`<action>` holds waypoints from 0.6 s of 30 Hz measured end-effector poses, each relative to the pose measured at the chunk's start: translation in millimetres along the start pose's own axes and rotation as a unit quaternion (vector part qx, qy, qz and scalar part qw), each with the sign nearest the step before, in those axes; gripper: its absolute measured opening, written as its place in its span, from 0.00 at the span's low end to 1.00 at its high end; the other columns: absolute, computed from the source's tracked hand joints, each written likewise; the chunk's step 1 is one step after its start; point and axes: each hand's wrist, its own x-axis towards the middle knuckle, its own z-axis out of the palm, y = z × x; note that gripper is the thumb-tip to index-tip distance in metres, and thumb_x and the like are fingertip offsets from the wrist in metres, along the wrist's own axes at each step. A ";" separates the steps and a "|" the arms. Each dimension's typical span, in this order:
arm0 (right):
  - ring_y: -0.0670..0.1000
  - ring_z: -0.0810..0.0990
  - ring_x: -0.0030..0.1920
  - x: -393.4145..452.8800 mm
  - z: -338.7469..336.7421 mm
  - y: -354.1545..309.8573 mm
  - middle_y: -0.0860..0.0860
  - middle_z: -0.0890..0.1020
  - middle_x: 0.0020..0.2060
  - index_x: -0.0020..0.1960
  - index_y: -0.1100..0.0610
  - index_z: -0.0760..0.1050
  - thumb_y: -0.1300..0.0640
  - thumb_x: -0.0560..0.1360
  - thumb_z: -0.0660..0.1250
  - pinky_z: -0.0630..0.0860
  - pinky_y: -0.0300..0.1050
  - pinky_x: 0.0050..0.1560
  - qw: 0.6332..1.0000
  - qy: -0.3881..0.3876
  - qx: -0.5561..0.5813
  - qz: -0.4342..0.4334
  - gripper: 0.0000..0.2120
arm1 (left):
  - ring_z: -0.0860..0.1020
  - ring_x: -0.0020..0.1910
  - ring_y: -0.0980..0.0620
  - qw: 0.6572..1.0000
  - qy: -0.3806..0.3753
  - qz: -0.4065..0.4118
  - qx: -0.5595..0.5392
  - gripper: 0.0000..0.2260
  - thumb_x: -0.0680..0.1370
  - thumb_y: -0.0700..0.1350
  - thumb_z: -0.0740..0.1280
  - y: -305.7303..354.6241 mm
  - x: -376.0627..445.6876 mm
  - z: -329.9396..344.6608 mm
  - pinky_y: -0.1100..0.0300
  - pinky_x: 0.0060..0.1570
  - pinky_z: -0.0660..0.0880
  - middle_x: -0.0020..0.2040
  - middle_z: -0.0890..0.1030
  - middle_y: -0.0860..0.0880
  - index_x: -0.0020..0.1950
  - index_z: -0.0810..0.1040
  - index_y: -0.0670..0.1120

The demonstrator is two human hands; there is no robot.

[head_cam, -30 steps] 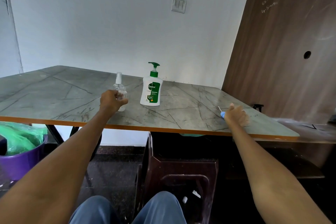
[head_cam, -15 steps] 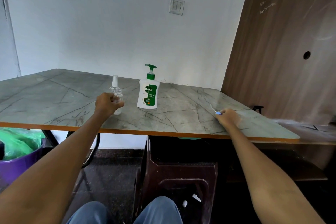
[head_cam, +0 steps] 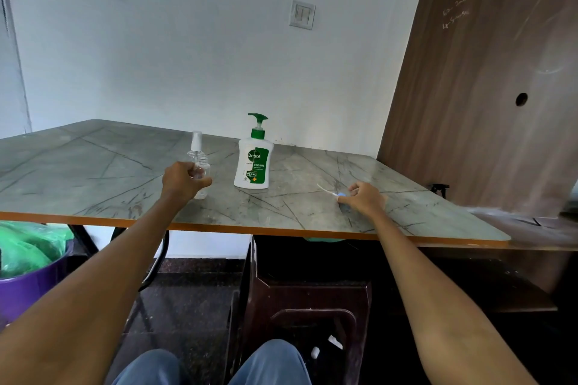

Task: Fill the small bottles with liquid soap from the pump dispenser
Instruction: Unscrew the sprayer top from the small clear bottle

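Both hands reach out over the grey marble-patterned table with an orange edge (head_cam: 93, 184). The left hand (head_cam: 183, 181) has its fingers curled round small clear plastic spray bottles (head_cam: 197, 162); two seem bunched together there, one with a tall clear spray cap, and they stand on the table near its front edge. Just to their right, apart from them, the white pump dispenser with a green pump head and green Dettol label (head_cam: 253, 162) stands upright on the table. Farther right, the right hand (head_cam: 364, 199) rests on the table, its fingertips pinching a small blue spray cap with a thin white dip tube (head_cam: 331, 192) that points left toward the dispenser. A purple bucket holding green plastic (head_cam: 25, 269) sits on the floor at left.
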 end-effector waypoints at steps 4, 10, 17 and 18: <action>0.53 0.79 0.51 0.1 -2.9 3.7 0.51 0.79 0.44 0.48 0.55 0.75 0.45 0.68 0.73 0.74 0.50 0.56 0.999 0.000 0.030 0.016 0.17 | 0.75 0.42 0.47 1.000 0.006 0.001 -0.001 0.13 0.71 0.42 0.73 -0.4 0.0 -0.5 0.58 0.44 0.68 0.47 0.82 0.37 0.50 0.80 0.35; 0.55 0.80 0.51 -0.7 1.3 11.1 0.53 0.82 0.45 0.48 0.56 0.77 0.43 0.76 0.61 0.72 0.51 0.56 0.998 0.032 0.047 0.029 0.17 | 0.75 0.42 0.47 1.000 0.006 -0.002 0.001 0.14 0.70 0.43 0.73 -1.7 0.6 -0.5 0.58 0.44 0.68 0.47 0.82 0.37 0.51 0.80 0.35; 0.55 0.78 0.54 -1.8 1.7 7.0 0.53 0.81 0.47 0.54 0.58 0.78 0.41 0.79 0.54 0.68 0.49 0.59 0.994 0.091 0.029 0.051 0.23 | 0.77 0.45 0.43 1.000 0.005 -0.007 0.002 0.15 0.71 0.44 0.73 -2.3 0.6 -0.6 0.57 0.45 0.69 0.48 0.82 0.37 0.52 0.80 0.35; 0.56 0.78 0.54 -1.2 2.0 5.2 0.54 0.82 0.48 0.55 0.59 0.77 0.40 0.78 0.54 0.70 0.53 0.60 0.993 0.109 0.035 0.041 0.25 | 0.77 0.45 0.44 1.000 0.003 -0.009 0.001 0.15 0.71 0.44 0.73 -2.2 0.3 -0.6 0.58 0.45 0.69 0.48 0.82 0.37 0.53 0.80 0.36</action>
